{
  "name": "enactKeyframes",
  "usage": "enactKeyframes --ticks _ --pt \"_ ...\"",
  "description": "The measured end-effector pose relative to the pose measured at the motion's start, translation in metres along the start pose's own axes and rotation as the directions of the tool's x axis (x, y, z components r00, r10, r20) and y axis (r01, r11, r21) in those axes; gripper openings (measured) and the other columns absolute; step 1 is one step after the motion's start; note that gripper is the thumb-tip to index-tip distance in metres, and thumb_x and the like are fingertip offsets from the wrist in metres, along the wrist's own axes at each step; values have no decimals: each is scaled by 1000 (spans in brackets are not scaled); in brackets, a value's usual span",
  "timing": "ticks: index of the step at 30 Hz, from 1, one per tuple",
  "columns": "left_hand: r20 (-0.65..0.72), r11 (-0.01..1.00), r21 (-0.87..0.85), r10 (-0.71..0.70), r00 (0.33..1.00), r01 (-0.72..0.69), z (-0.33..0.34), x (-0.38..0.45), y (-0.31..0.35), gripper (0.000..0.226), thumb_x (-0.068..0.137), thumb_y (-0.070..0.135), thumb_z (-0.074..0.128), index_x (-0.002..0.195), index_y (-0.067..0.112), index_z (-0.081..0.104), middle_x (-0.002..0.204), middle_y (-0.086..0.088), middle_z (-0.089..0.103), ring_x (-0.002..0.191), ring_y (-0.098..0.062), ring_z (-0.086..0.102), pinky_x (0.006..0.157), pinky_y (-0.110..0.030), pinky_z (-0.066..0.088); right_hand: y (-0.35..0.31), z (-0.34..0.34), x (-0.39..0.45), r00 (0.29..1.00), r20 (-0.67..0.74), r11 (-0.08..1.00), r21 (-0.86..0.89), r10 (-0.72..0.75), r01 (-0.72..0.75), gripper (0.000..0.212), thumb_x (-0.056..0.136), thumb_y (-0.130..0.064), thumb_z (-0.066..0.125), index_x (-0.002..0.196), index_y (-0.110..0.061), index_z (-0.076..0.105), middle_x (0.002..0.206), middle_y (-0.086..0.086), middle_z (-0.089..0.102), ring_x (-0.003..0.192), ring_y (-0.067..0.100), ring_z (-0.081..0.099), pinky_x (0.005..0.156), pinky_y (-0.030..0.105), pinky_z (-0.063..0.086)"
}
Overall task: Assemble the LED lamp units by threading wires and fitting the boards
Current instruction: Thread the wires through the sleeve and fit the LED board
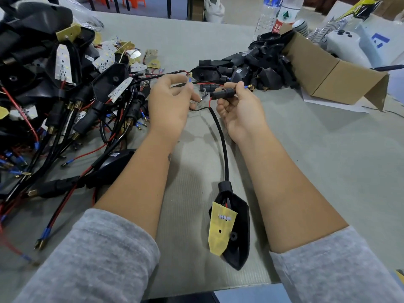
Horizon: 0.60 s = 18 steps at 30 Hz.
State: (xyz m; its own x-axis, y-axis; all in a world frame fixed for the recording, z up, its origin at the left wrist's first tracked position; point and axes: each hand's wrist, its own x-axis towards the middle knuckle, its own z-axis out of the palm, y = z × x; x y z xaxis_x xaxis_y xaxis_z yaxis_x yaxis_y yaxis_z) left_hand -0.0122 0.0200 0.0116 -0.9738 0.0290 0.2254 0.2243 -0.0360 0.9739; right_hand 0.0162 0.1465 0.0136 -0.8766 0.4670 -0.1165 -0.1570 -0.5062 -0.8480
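My right hand [238,106] grips a black tubular stem [223,92] held sideways, a blue-tipped terminal poking out of its right end. My left hand [170,99] pinches a thin wire end with a blue terminal [189,80] just left of the stem. A black sheathed cable [223,145] runs from between my hands down to a black lamp housing [237,228] lying near me on the table. A yellow LED board [219,230] sits tilted in that housing, red wires at its top.
A big tangle of assembled lamps, boards and red and black wires [65,95] fills the left. Loose black housings [247,71] lie ahead by a cardboard box [332,73]. Water bottles [282,14] stand at the back. Grey table [328,160] on the right.
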Motion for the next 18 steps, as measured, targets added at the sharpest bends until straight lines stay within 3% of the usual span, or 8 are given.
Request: enactKeyframes --ticks 6,8,11,18 --pt "62 984 165 52 997 -61 3 0 -6 20 87 14 65 75 30 65 60 11 63 60 -5 59 65 -24 48 2 -1 1 1000 10 1000 8 -12 12 36 107 -23 34 84 -8 59 65 5 63 48 12 53 53 21 49" --pt "67 971 230 58 996 -72 3 1 -9 20 84 18 67 70 32 65 56 13 59 55 -4 53 60 -22 44 2 -1 2 1000 10 999 34 -6 6 36 107 -24 34 85 -8 58 67 6 63 48 12 53 52 21 49" --pt "64 954 294 46 997 -63 4 2 -9 18 81 19 67 69 32 67 51 16 55 48 2 45 54 -19 35 1 -1 2 1000 19 999 50 -6 5 36 107 -24 34 85 -8 58 65 5 65 47 12 53 51 21 49" --pt "58 938 339 55 997 -72 4 1 -9 15 80 21 65 70 32 67 60 14 62 57 -2 52 60 -21 41 2 0 2 1000 21 999 45 -15 14 36 107 -24 34 85 -8 59 66 5 64 47 12 53 53 21 49"
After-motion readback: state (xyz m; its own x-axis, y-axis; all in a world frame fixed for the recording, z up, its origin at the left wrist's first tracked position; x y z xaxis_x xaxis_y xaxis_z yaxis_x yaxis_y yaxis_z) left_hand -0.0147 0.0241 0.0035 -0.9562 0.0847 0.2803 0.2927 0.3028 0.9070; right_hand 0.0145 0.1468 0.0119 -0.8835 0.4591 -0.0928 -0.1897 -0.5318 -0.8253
